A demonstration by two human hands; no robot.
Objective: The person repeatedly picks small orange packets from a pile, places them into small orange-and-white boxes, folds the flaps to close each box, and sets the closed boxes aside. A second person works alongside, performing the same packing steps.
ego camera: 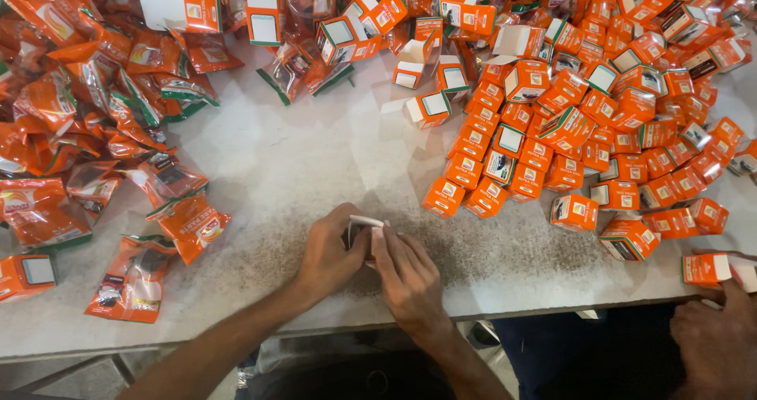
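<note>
Both hands, left hand [327, 254] and right hand [406, 278], close together around a small white cardboard box [364, 225] on the speckled grey surface [300, 171]; glossy orange pouches [189, 226] and square orange cartons [552, 140] lie nearby.

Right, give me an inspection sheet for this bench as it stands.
Surface: pale speckled table, dusty near the front edge.
Job's things: small white box pinched between both hands.
Clutter: orange boxes heaped right; orange pouches heaped left.
Hands: left hand and right hand both closed on the box.
Cables: nothing seen.
Surroundings: another person's hand at lower right, touching an orange box.
</note>
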